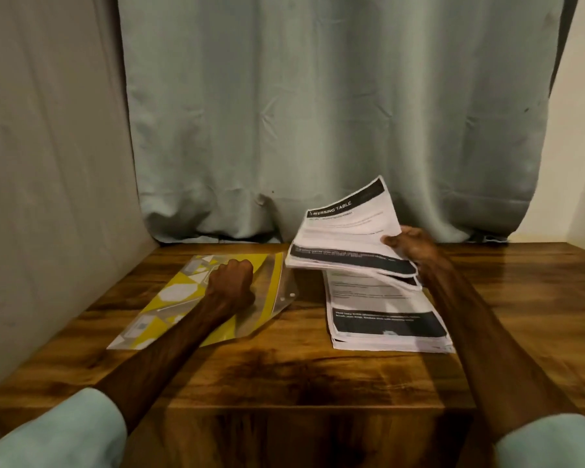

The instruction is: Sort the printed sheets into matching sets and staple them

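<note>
A stack of printed sheets point(385, 319) with black bands lies on the right half of the wooden table point(284, 369). My right hand point(412, 246) pinches the right edge of several upper sheets point(348, 231) and lifts them off the stack, fanned and tilted up; the top one reads "DRESSING TABLE". My left hand point(232, 276) is curled into a fist and rests on a clear plastic folder point(196, 298) with a yellow, white and grey pattern, left of the stack. No stapler shows in the view.
A pale blue curtain point(335, 113) hangs right behind the table's far edge. A grey fabric wall point(48, 163) closes the left side. Bare tabletop lies in front of the folder and stack and at the far right.
</note>
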{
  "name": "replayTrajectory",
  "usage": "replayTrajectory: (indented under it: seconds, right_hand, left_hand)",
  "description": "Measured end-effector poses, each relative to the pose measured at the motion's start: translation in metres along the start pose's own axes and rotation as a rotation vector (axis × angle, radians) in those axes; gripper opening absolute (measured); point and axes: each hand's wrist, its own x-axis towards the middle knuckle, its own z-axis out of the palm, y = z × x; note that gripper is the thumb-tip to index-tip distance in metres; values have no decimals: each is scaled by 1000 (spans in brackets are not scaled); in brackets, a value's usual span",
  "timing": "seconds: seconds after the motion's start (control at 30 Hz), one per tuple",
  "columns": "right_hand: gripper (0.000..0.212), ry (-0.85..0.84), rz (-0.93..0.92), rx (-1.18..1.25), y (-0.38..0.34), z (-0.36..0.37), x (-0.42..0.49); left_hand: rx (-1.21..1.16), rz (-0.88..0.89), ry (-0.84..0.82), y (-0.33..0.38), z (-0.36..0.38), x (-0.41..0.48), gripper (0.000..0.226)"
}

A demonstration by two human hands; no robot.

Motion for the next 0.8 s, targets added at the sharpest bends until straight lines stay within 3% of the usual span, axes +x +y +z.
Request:
replayTrajectory:
  seconds: [0.07, 0.13, 0.27, 0.4, 0.53, 0.8]
  right_hand:
    - [31, -139, 121, -11, 0, 11, 3]
    - [53, -264, 252, -133, 8, 20, 4]
    - [51, -339, 349, -386, 25, 38, 6]
    - [35, -328, 338, -487, 19, 56, 1]
    - [44, -318, 344, -508, 18, 75, 5]
    - [5, -71, 81, -227, 28, 134, -12]
  left_hand:
    - [-76, -13, 2, -5, -3, 0, 33]
    - [-128, -12, 15, -10, -7, 0, 31]
    - [-168, -10, 54, -23, -12, 2, 32]
    - [-153, 15, 134, -28, -14, 0, 33]
    - [-91, 36, 176, -28, -12, -3, 33]
    - [-18, 173, 104, -31, -19, -4, 35]
